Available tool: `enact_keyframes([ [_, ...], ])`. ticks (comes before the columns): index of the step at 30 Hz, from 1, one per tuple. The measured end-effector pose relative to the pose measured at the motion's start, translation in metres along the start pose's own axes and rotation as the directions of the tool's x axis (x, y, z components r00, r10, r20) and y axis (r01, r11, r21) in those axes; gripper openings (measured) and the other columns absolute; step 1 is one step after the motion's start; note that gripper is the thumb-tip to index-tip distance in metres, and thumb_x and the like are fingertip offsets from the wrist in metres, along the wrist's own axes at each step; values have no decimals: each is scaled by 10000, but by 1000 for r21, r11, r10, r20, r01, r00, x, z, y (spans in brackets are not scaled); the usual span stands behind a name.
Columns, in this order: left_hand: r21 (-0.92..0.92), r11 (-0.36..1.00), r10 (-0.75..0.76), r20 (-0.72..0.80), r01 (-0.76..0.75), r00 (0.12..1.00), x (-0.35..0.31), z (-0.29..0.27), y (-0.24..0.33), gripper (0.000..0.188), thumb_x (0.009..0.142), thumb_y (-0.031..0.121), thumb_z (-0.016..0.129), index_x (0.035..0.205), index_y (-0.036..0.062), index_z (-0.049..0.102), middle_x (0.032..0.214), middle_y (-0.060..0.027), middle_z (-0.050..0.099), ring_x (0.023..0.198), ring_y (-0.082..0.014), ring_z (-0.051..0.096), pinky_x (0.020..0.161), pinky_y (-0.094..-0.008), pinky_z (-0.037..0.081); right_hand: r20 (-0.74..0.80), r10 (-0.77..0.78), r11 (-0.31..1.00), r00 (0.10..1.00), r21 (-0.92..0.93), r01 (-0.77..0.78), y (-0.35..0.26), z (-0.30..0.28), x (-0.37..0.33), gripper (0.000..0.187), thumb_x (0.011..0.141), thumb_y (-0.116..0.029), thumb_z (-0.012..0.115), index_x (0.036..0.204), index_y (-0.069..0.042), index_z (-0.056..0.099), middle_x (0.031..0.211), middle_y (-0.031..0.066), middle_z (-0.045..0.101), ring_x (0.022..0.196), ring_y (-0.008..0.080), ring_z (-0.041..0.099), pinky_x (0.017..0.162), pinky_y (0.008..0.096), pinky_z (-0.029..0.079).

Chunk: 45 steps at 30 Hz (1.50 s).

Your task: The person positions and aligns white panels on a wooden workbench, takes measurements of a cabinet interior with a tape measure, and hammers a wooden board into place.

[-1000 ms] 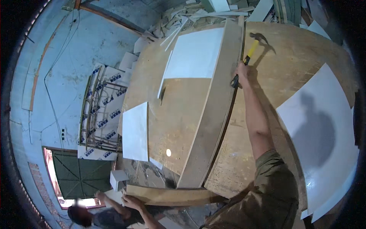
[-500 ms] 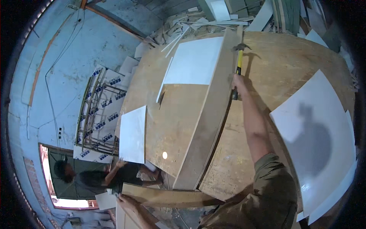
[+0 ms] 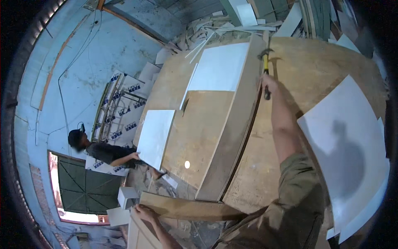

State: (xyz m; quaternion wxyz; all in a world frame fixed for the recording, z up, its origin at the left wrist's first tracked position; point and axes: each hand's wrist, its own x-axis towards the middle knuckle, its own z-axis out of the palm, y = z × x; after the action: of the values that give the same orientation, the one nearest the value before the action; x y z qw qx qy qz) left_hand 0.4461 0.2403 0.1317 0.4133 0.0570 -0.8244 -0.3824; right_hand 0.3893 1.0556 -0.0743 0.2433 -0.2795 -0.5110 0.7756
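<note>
My right hand (image 3: 268, 81) is closed round the black grip of a claw hammer (image 3: 266, 62) with a yellow and black handle. The hammer's head is level with the far end of a long, pale wooden beam (image 3: 232, 124), just right of it; I cannot tell whether it touches. At the lower left, my left hand (image 3: 146, 213) grips the left end of a short wooden board (image 3: 190, 209). That board lies across the beam's near end, its right end running close to my body.
A person (image 3: 107, 153) at the left holds a white panel (image 3: 156, 135) at the worktable's (image 3: 199, 133) edge. Another white panel (image 3: 219, 66) lies left of the beam; large white sheets (image 3: 336, 153) lie at the right. Offcuts (image 3: 207, 31) are piled at the far end.
The person at the left has stepped toward the table's far end, and the white panel in their hands has turned. My hammer has tilted slightly; both my hands keep their holds.
</note>
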Motion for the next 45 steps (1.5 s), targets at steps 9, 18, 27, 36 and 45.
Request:
enact_keyframes([
  [9, -267, 963, 13, -53, -26, 999, -16, 21, 26, 247, 968, 223, 486, 797, 45, 492, 735, -2, 425, 675, -124, 405, 618, -288, 351, -306, 245, 940, 920, -156, -303, -41, -23, -44, 299, 874, -289, 527, 875, -4, 616, 701, 87, 600, 575, 216, 582, 502, 378, 447],
  [18, -288, 958, -20, -77, -3, 997, -49, -9, 42, 254, 939, 233, 510, 767, 81, 401, 742, 19, 329, 678, -104, 343, 628, -284, 296, -636, -422, 565, 646, -742, -361, -36, -21, -67, 506, 815, -349, 625, 1176, 3, 593, 1180, 258, 598, 1020, 407, 617, 888, 439, 496],
  [27, -514, 855, -13, 125, 76, 992, -104, -60, 75, 419, 834, 420, 637, 860, 30, 486, 771, -35, 434, 723, -146, 458, 679, -278, 374, -250, -469, 590, 847, -802, 89, 78, 19, -238, 478, 766, -102, 696, 1222, -25, 576, 1135, 206, 625, 1057, 347, 589, 913, 436, 461],
  [36, -619, 763, 274, 569, 185, 775, -135, -92, 85, 630, 815, 584, 620, 960, -27, 668, 822, -139, 604, 735, -223, 539, 657, -335, 407, 153, -87, 759, 984, -629, 165, 99, 134, -458, 498, 844, -67, 661, 1312, -11, 502, 1175, 144, 616, 921, 207, 660, 813, 296, 532],
  [45, -814, 565, 820, 572, 131, 21, -133, -82, 87, 694, 756, 348, 754, 1317, 18, 514, 1284, -163, 541, 1151, -349, 536, 986, -434, 441, 631, -292, 303, 719, -652, 695, 225, 92, -614, 401, 906, -172, 639, 1257, -23, 514, 1151, 158, 589, 1019, 303, 599, 873, 429, 487],
])
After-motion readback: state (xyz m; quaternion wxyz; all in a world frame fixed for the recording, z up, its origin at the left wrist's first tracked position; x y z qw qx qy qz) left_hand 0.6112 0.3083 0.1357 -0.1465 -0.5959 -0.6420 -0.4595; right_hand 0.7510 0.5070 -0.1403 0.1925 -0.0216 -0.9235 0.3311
